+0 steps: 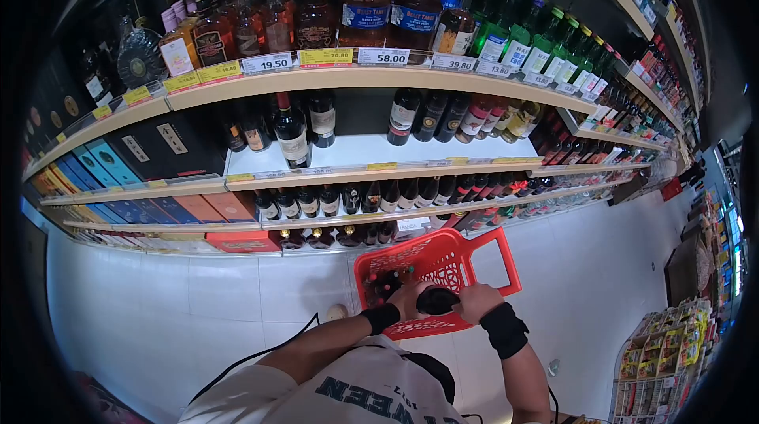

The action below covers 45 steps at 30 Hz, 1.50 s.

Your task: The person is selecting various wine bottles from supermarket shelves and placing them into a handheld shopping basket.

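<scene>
Hands, left [409, 297] and right [477, 301], clamp a dark bottle [437, 300] over the red basket [451, 262]; label hidden.

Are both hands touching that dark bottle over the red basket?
Touching. The head view shows the left hand and right hand wrapped around the dark bottle above the red basket.

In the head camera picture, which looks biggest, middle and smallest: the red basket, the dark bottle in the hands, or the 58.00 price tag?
1. Red basket
2. Dark bottle and 58.00 tag look about alike; hands cover part of the bottle, so no ranking.
</scene>
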Available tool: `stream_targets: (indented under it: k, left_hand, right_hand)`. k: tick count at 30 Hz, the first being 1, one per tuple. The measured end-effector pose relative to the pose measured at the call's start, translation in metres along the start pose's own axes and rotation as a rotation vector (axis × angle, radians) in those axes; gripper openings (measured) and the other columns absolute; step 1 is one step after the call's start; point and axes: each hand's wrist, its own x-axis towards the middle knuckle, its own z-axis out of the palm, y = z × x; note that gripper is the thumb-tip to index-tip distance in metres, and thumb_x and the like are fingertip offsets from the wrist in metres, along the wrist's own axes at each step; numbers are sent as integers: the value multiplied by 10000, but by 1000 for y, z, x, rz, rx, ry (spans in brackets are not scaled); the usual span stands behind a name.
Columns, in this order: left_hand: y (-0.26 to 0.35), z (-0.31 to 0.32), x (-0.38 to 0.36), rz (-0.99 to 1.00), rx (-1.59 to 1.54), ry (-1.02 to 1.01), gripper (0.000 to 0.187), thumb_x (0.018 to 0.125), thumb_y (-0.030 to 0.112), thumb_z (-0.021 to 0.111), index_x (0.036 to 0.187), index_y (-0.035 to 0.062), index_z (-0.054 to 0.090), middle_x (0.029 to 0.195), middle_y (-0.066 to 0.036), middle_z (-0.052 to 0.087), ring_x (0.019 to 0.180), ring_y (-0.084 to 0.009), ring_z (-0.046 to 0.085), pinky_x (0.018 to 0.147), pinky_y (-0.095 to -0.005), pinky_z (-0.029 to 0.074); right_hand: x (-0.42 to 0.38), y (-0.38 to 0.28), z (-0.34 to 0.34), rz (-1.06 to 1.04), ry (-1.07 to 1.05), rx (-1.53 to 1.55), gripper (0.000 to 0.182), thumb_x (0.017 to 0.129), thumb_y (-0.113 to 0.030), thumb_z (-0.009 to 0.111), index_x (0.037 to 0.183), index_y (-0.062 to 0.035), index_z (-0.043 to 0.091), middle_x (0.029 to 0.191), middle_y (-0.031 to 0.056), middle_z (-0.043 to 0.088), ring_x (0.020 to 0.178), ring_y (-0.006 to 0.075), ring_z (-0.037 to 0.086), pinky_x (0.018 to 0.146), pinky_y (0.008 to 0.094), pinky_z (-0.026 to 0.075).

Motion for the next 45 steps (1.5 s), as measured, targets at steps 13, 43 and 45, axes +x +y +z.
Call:
stream_targets:
  k: [13,43,45]
  left_hand:
    - [166,-61,38,101,-365,37,752,607,152,876,1268,45,532,1152,-79,642,1064,-190,620,985,-343,466]
    - [205,-46,21,150,-1265,5,298,1018,254,501,1228,44,472,1146,-65,598,1095,-163,610,974,-343,497]
    - [211,-45,22,148,-1248,-9,263,1017,232,499,1205,50,472,1138,-69,600,1086,-166,615,964,-346,504]
  right_hand:
    - [-34,87,-50,-554,630,1159,435,844,-202,759,1198,-18,585,1085,41,650,973,113,608,840,278,491]
    - [-25,121,-93,-815,620,1908,253,975,-169,542,1177,-27,488,929,156,676,817,220,693,725,340,576]
    - [-24,125,-95,-804,593,1904,247,976,-172,542,1172,-29,497,927,155,677,835,221,696,730,345,579]
